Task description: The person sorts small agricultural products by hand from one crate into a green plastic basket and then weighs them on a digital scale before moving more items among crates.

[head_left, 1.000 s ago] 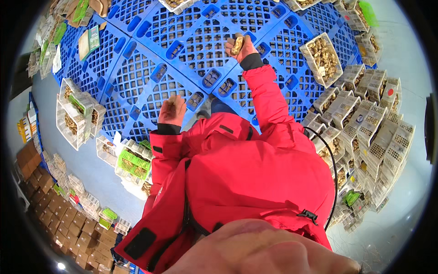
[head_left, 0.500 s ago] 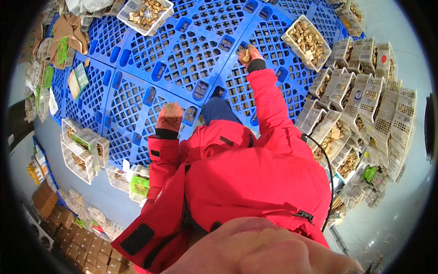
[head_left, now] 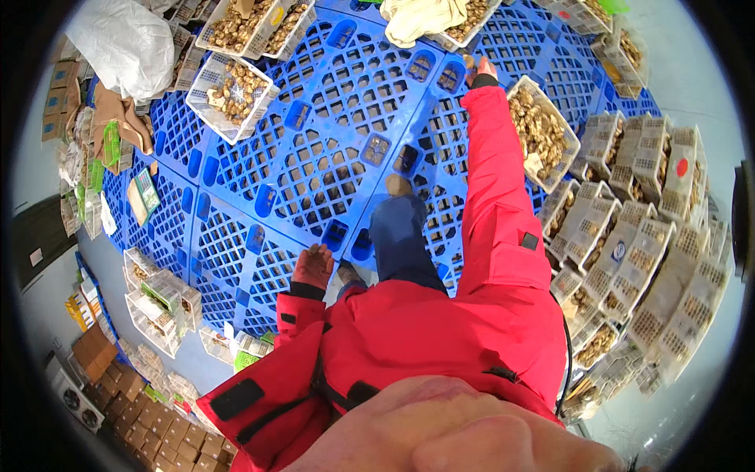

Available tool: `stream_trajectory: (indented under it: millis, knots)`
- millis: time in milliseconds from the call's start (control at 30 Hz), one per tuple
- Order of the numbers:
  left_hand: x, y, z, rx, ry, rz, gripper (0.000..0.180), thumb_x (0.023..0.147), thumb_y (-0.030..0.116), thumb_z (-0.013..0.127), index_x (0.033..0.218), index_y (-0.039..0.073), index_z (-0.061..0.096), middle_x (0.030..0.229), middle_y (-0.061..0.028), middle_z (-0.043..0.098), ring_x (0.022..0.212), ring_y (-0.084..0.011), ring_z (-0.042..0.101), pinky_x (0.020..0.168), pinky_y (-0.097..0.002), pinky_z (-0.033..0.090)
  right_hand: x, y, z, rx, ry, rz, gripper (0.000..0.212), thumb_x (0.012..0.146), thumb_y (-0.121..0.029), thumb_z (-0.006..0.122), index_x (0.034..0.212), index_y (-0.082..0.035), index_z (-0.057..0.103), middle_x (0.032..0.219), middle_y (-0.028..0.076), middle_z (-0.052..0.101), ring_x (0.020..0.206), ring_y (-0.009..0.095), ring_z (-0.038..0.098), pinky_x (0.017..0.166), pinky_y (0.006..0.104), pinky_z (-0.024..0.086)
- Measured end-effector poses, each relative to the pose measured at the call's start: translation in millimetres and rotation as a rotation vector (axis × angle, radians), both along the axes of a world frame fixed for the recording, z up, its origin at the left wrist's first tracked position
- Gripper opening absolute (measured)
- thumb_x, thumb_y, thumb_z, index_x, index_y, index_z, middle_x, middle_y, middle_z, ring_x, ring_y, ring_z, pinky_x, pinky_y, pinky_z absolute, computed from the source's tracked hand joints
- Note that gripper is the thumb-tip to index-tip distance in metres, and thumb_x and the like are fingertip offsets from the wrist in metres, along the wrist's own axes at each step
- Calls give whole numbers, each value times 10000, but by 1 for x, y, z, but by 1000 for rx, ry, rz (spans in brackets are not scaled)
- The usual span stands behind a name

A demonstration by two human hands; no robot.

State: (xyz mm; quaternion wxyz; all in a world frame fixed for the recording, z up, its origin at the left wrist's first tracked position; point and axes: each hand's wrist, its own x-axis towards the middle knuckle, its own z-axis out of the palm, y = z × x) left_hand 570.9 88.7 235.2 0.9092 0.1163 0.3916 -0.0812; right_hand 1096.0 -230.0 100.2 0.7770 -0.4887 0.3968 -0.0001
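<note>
My right hand [head_left: 481, 71] is stretched far forward over the blue plastic pallets. Its fingers are closed around a brown mushroom [head_left: 469, 61], which is small and partly hidden. Right of that arm stands a white crate of mushrooms [head_left: 543, 130], apart from the hand. Ahead of it is another crate [head_left: 474, 38], with a cream cloth [head_left: 425, 17] lying over part of it. My left hand [head_left: 314, 266] hangs low near my left leg, above the pallet surface [head_left: 236, 177]. Its fingers are loosely bent and apart, with nothing seen in them.
Several white crates [head_left: 629, 244] of mushrooms are stacked along the right. A lone crate [head_left: 228, 98] stands at the far left on the pallets. A flat box with a green panel [head_left: 145, 193] lies further left. Brown cartons [head_left: 169, 429] are piled at the lower left.
My right hand has reached further forward, still holding the mushroom. A leg has come forward as the view shifted, bringing more crates at the far side into sight. My left hand has bent its fingers slightly.
</note>
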Motion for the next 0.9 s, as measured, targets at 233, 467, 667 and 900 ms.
stream_trajectory:
  millis: [233, 467, 667, 900]
  knots:
    - [67, -40, 14, 13, 86, -32, 316, 808, 342, 477, 982, 83, 527, 1037, -85, 535, 940, -238, 512, 818, -355, 405, 13, -15, -136, -989, -210, 1101, 209, 756, -249, 481, 893, -91, 488, 705, 100, 535, 608, 254, 497, 576, 374, 419]
    - [61, -62, 29, 99, 194, 29, 322, 797, 367, 490, 991, 111, 523, 1071, -56, 513, 982, -212, 478, 839, -346, 382, -104, 36, -210, -1380, -620, 1683, 120, 761, -208, 447, 728, -101, 491, 658, 77, 537, 623, 234, 534, 552, 321, 441]
    - [9, -42, 31, -33, 89, 157, 334, 796, 386, 495, 949, 90, 514, 851, -47, 556, 672, -150, 501, 562, -266, 411, -220, 125, -115, 348, 342, 962, 87, 769, -164, 501, 812, -89, 510, 693, 48, 539, 638, 221, 537, 548, 347, 448]
    - [-137, 7, 100, 188, 110, 198, 384, 814, 453, 419, 848, 86, 530, 598, 0, 473, 452, -96, 395, 390, -194, 280, -472, 301, 69, 579, 217, 1622, 332, 795, -260, 533, 1064, -78, 462, 847, 110, 574, 742, 216, 563, 634, 342, 468]
